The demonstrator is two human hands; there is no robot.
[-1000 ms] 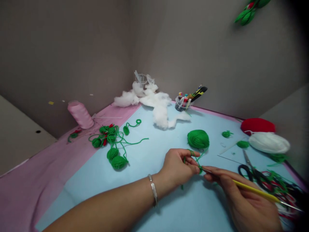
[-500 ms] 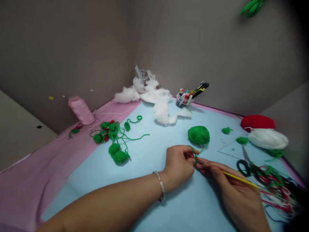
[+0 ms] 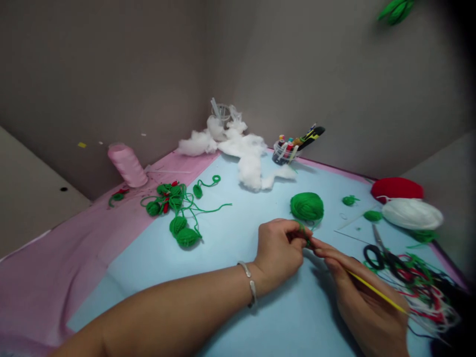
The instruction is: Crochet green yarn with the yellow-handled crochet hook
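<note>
Working a small green crochet piece (image 3: 305, 238), the left hand (image 3: 278, 250) pinches it just below the green yarn ball (image 3: 307, 207), while the right hand (image 3: 362, 292) grips a yellow-handled crochet hook (image 3: 377, 292), its tip at the piece. This looks mid-stitch; the next move seems to call for hooking a loop through.

You can see the yarn ball (image 3: 307, 207) is soft and a little rough, and the cotton stuffing (image 3: 249, 166) is fluffy. Your bracelet (image 3: 252, 286) is smooth, shiny metal, your crochet hook (image 3: 377, 292) has glossy yellow handle, and the blue sheet (image 3: 208, 258) looks like matt paper.
</note>
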